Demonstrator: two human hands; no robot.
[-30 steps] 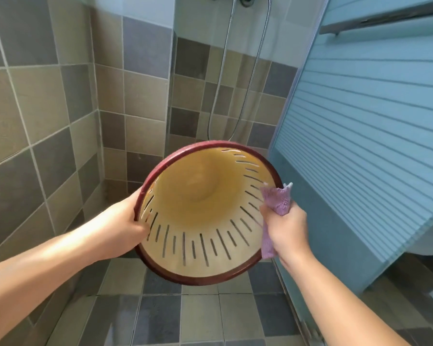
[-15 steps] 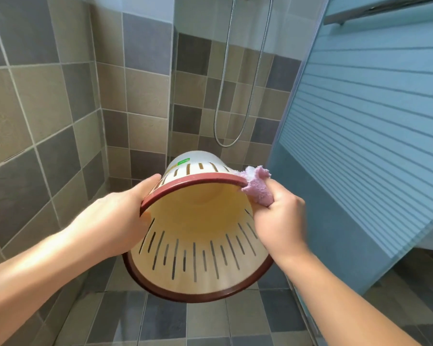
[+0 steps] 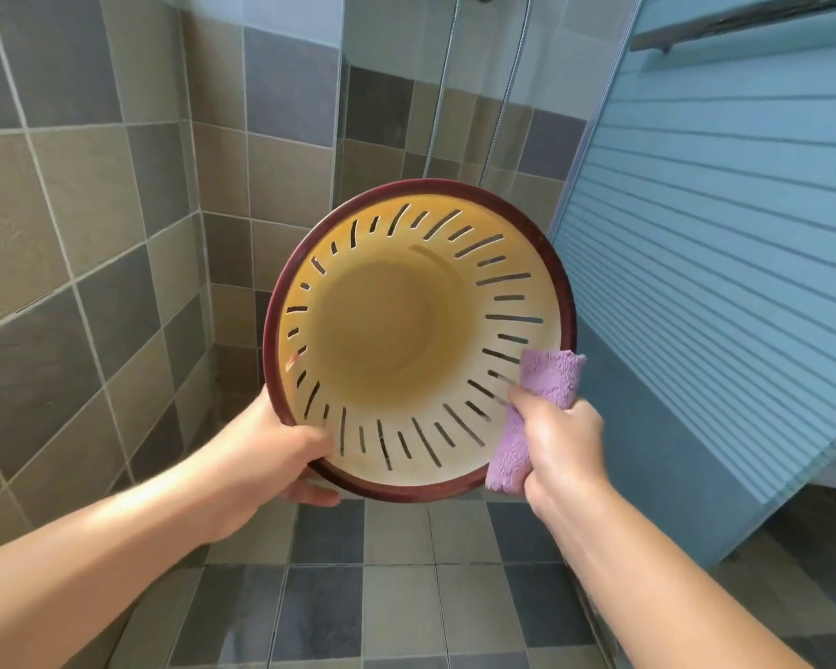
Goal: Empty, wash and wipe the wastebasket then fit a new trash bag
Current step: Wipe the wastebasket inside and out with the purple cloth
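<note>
We grip the wastebasket (image 3: pixel 382 350) by its lower rim in our left hand (image 3: pixel 266 456), mouth tipped toward us over the shower floor (image 3: pixel 397 596), so our right hand (image 3: pixel 558 441), clenched around the purple cloth (image 3: pixel 534 412), can wipe inside.

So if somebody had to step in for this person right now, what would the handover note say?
Left hand: grips the lower-left rim of the wastebasket, held up with its opening facing the camera.
Right hand: clutches the purple cloth, pressed against the rim and inside wall at lower right.
Done: basket is empty inside.
Left: finish wiping, then fit a new trash bag; no bag is in view.
</note>
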